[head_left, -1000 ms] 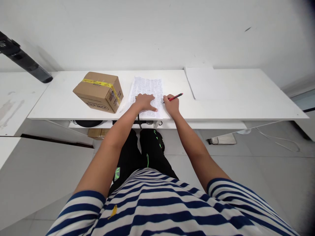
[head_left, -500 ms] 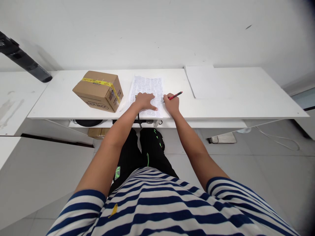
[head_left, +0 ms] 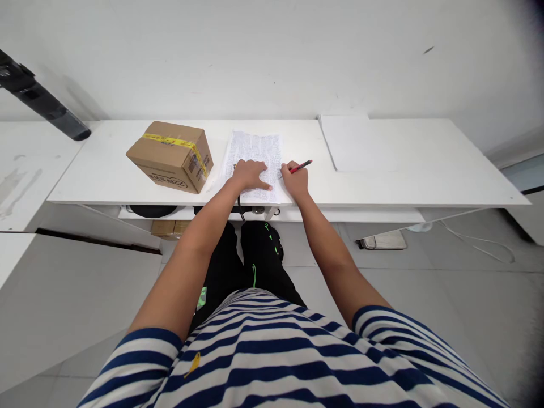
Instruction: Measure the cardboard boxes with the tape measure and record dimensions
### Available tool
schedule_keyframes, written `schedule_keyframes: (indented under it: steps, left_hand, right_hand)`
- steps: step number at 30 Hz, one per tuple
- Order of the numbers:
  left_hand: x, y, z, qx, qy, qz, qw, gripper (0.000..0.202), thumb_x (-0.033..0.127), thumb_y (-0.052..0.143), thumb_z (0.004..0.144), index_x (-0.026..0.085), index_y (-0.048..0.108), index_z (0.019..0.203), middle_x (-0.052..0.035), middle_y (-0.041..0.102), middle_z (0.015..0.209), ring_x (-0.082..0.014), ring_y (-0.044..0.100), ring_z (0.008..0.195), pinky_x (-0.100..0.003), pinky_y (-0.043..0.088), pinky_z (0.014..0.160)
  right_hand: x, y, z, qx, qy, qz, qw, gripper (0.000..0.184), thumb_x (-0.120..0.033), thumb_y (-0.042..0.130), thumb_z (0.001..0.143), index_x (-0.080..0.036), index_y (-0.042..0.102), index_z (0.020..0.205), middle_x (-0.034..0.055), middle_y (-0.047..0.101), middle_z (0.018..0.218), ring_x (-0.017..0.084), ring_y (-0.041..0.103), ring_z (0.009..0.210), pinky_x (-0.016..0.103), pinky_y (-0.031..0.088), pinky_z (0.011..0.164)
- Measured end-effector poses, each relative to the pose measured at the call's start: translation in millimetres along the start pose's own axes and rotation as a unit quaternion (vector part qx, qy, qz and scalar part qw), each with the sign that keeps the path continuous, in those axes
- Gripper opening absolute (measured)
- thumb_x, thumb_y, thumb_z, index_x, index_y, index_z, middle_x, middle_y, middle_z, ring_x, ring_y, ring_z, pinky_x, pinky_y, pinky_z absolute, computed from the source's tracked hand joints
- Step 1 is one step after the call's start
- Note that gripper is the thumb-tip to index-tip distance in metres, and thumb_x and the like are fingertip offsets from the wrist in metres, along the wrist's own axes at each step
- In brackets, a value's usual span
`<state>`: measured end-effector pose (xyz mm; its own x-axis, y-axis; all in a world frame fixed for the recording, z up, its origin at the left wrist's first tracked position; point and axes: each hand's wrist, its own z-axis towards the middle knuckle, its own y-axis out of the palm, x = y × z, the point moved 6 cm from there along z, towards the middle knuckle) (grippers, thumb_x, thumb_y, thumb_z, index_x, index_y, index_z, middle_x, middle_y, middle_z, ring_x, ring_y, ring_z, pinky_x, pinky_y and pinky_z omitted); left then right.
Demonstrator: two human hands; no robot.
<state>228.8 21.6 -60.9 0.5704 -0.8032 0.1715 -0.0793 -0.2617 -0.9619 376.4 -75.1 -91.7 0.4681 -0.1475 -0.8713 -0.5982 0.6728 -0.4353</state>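
Note:
My left hand (head_left: pixel 251 174) lies flat with fingers spread on a sheet of paper (head_left: pixel 257 146) covered in dense writing. Closed around a red and black pen (head_left: pixel 302 166), my right hand (head_left: pixel 296 179) rests at the sheet's right edge. The pen leans up to the right, and its tip is down by the paper, too small to make out clearly. More sheets seem to lie beneath the written one on its left side. A small dark object partly shows by my left hand, its kind hidden.
On the white table (head_left: pixel 382 187), a taped cardboard box (head_left: pixel 165 161) stands to the left and a stack of blank paper (head_left: pixel 351 144) lies to the right. A dark post (head_left: pixel 46 102) rises at far left. A lower shelf (head_left: pixel 361 215) holds several items.
My right hand and the pen have shifted very slightly to the left along the sheet's edge. My left hand stays in place; the camera view has moved a little.

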Motion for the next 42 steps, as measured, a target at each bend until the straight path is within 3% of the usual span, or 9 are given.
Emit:
schedule_keyframes:
  steps: [6,12,17,21,24,31,36,39,42]
  left_hand:
    - [5,-4.4,-13,0.058,-0.008,-0.046,0.997,0.070,0.076,0.039,0.096,0.028,0.068,0.137,-0.0057,0.069,0.145,-0.0330,0.060,0.132,-0.050,0.039,0.118]
    - [0,-21.2,-55,0.238,-0.110,-0.054,0.963,0.065,0.057,0.013,0.108,0.028,0.061,0.141,-0.0061,0.060,0.154,-0.0232,0.044,0.149,-0.040,0.029,0.126]
    - [-33,-0.5,-82,0.073,-0.171,-0.085,0.979,0.096,0.069,0.064,0.084,0.030,0.031,0.165,-0.0123,0.043,0.167,-0.0339,0.042,0.151,-0.046,0.039,0.119]
    - [-44,-5.8,-107,0.104,-0.179,-0.059,0.977,0.097,0.062,0.076,0.078,0.031,0.038,0.162,-0.0140,0.052,0.155,-0.0343,0.050,0.141,-0.043,0.044,0.114]
    - [-34,-21.4,-124,0.189,-0.169,-0.049,0.966,0.092,0.050,0.083,0.077,0.028,0.047,0.158,-0.0153,0.051,0.149,-0.0356,0.052,0.137,-0.043,0.045,0.113]
    - [-4,-64.3,-162,0.379,-0.054,-0.181,0.906,0.100,0.038,0.084,0.080,0.021,0.034,0.164,-0.0205,0.042,0.161,-0.0371,0.046,0.147,-0.048,0.042,0.118]
    - [-42,-81.6,-202,0.301,-0.068,-0.457,0.834,0.077,0.056,0.069,0.090,0.021,0.048,0.155,-0.0176,0.054,0.157,-0.0311,0.065,0.127,-0.041,0.055,0.100]
    - [-77,-92.9,-227,0.246,-0.159,-0.517,0.804,0.062,0.072,0.051,0.096,0.018,0.074,0.117,-0.0158,0.075,0.117,-0.0301,0.073,0.104,-0.038,0.057,0.080]
    - [-98,-106.0,-239,0.218,-0.203,-0.492,0.818,0.065,0.079,0.055,0.091,0.018,0.074,0.082,-0.0119,0.070,0.079,-0.0278,0.070,0.080,-0.037,0.051,0.067]
  right_hand:
    - [1,1,0,-0.010,0.011,0.001,1.000,0.037,-0.036,0.056,0.089,-0.027,0.036,0.059,-0.0053,0.039,0.056,0.015,0.039,0.062,0.031,0.036,0.067]
    - [-1,-1,-4,0.000,0.003,0.044,0.999,0.031,-0.039,0.056,0.093,-0.027,0.043,0.067,-0.0032,0.048,0.067,0.017,0.048,0.071,0.032,0.042,0.074]
    - [-4,9,-3,-0.024,-0.056,-0.016,0.998,0.015,-0.031,0.055,0.088,-0.024,0.063,0.098,0.0072,0.059,0.112,0.020,0.056,0.084,0.037,0.050,0.085]
    - [-8,11,-7,-0.022,-0.057,-0.037,0.997,0.039,-0.034,0.051,0.088,-0.020,0.063,0.123,0.0169,0.054,0.139,0.025,0.062,0.097,0.048,0.053,0.094]
    - [-30,14,-21,-0.035,-0.102,0.013,0.994,0.050,-0.051,0.050,0.093,-0.020,0.062,0.130,0.0190,0.055,0.145,0.028,0.065,0.107,0.051,0.056,0.097]
    - [-122,63,-64,-0.241,-0.091,0.281,0.924,0.081,-0.079,0.062,0.085,-0.034,0.043,0.150,0.0091,0.062,0.142,0.027,0.068,0.120,0.045,0.065,0.093]
    - [-172,71,-64,-0.218,-0.177,0.272,0.920,0.091,-0.076,0.075,0.077,-0.030,0.037,0.146,0.0090,0.067,0.124,0.025,0.071,0.103,0.043,0.064,0.091]
    - [-200,71,-73,-0.230,-0.286,0.208,0.907,0.080,-0.075,0.072,0.082,-0.030,0.045,0.142,0.0101,0.065,0.132,0.026,0.069,0.109,0.044,0.062,0.093]
    - [-226,69,-88,-0.226,-0.402,0.130,0.878,0.065,-0.070,0.067,0.090,-0.030,0.055,0.140,0.0111,0.065,0.138,0.030,0.067,0.120,0.049,0.058,0.102]
